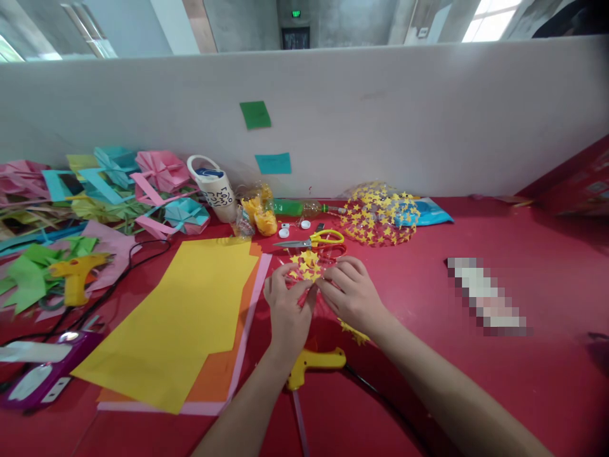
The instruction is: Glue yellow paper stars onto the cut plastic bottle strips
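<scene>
My left hand (290, 317) and my right hand (352, 293) meet over the middle of the red table. Between their pinched fingertips is the near edge of a small clear plastic piece dotted with yellow stars (307, 263). Its underside is hidden by my fingers. More yellow stars (353, 331) lie under my right forearm. Just beyond my hands rest yellow-handled scissors (328, 238), with a red-handled pair (339, 251) partly hidden behind the star piece. A yellow glue gun (316, 362) lies between my forearms, with a glue stick (301, 422) pointing toward me.
Sheets of yellow paper (190, 317) are stacked to the left, beside a second glue gun (78, 276) and a purple power strip (52, 371). Along the white partition (380, 127) stand folded paper lanterns (162, 171), a white cup (216, 193), a green bottle (290, 207) and a star-covered clear bundle (378, 216).
</scene>
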The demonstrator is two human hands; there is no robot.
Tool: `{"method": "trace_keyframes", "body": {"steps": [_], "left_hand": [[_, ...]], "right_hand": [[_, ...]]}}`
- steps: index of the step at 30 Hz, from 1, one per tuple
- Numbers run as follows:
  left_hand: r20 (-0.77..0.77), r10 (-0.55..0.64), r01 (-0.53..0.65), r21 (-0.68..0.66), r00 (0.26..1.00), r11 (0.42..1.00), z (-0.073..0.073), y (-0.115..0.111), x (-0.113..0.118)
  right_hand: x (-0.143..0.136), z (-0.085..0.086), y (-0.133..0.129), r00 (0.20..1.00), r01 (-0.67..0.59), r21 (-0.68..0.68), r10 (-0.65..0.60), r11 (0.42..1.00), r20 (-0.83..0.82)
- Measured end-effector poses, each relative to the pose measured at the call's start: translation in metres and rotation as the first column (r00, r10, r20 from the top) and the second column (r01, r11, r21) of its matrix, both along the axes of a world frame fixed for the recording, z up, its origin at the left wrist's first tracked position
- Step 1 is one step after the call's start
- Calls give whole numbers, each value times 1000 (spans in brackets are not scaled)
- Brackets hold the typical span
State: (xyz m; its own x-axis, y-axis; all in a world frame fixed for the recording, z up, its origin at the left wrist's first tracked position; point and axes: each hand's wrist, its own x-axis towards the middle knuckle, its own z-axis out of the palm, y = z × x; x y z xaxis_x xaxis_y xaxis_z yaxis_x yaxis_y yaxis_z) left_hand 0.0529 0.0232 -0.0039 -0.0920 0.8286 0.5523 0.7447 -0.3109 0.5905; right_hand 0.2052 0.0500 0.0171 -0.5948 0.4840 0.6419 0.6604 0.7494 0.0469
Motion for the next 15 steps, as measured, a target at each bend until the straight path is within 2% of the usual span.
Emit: {"method": "trace_keyframes", "body": {"steps": [4, 10, 15], "left_hand": [[-22, -1, 1, 18, 1000, 1000, 0, 0, -1], [-75, -8, 10, 26, 997, 1000, 3, -5, -2], [-85, -12, 13, 1, 996, 1000, 6, -9, -5]], "right_hand": [[2, 3, -1, 999, -9, -36, 8, 999, -34], [15, 13, 4, 965, 13, -110, -41, 994, -259], [27, 25, 13, 963, 44, -199, -94, 979, -254]]}}
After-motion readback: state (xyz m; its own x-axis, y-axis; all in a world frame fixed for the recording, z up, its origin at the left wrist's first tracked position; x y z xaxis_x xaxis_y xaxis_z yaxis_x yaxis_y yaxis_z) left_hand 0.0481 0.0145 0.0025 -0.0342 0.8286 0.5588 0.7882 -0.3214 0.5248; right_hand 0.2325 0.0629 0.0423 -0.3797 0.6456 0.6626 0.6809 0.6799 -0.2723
